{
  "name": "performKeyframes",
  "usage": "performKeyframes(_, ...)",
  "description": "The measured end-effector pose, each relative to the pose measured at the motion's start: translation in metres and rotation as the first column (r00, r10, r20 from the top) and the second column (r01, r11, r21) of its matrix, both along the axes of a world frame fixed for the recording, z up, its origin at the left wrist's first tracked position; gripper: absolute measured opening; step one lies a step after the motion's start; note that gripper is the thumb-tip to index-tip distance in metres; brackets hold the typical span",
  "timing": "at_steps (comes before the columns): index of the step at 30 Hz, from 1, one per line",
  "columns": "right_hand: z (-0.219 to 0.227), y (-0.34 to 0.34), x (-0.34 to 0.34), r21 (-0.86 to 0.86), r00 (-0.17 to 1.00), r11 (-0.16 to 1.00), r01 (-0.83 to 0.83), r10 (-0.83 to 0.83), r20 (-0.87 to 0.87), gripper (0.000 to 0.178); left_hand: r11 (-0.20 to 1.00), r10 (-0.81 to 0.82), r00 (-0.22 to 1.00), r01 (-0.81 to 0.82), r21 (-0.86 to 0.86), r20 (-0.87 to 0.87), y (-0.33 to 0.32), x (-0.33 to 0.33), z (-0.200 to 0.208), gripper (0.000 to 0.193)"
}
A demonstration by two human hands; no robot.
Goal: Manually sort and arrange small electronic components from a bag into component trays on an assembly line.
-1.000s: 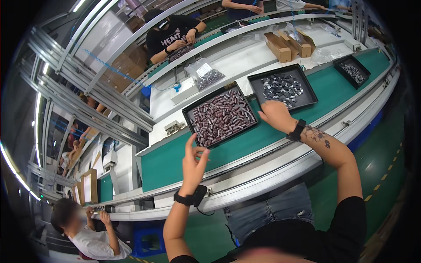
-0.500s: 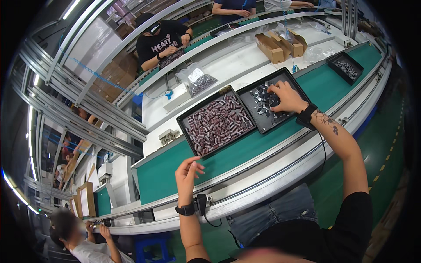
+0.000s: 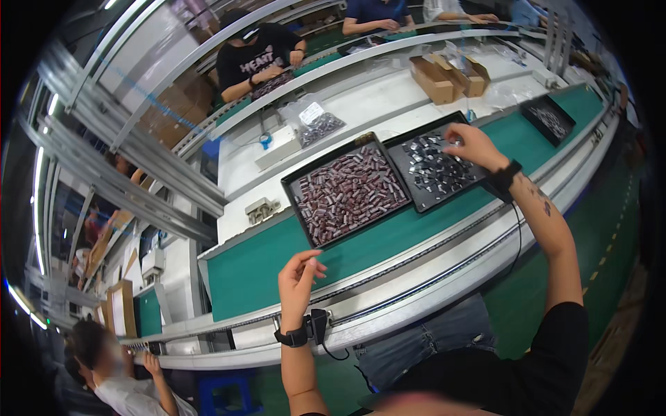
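My right hand (image 3: 476, 147) is over the upper right part of a black tray (image 3: 431, 204) of small dark and silvery pieces (image 3: 433, 165). Its thumb and fingers are bent together; whatever may be between them is too small to make out. Close on the left is a second black tray (image 3: 318, 243), filled with small reddish-brown and silvery cylindrical parts (image 3: 350, 191). My left hand (image 3: 298, 281) is raised near that tray's front corner, thumb and index finger together, other fingers curled. Any object in it is hidden.
Both trays rest on a green conveyor belt (image 3: 277, 267) with a metal rail (image 3: 388, 305) in front. Farther right sits a smaller black tray (image 3: 534, 128). Behind are a bag of parts (image 3: 320, 126) and open cardboard boxes (image 3: 437, 87). Co-workers sit across the line.
My right hand has lifted up and right from the dark pieces, its fingers drawing together and more pieces showing. The left hand stays almost in place. The whole view has shifted slightly.
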State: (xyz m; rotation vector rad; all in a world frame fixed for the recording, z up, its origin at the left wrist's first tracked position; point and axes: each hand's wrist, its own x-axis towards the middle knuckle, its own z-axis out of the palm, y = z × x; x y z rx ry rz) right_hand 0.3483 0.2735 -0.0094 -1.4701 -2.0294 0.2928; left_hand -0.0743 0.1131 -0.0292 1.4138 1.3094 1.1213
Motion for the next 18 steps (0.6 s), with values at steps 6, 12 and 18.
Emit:
performKeyframes(6,-0.017,-0.075,-0.065,-0.230,0.897,0.872,-0.431,0.443,-0.002,0.036,1.000,-0.012,0.991,0.013,-0.004,0.130,-0.003,-0.025,-0.022,0.022)
performKeyframes(12,-0.039,-0.083,-0.060,0.026,0.858,0.913,-0.407,0.373,0.353,0.022,0.989,-0.049,0.996,0.038,0.142,0.074,0.000,-0.018,-0.015,0.016)
performKeyframes(18,-0.045,-0.058,-0.032,0.157,0.804,0.905,-0.396,0.260,0.534,0.022,0.989,-0.005,0.998,-0.004,0.147,0.065,-0.008,-0.013,-0.013,0.016)
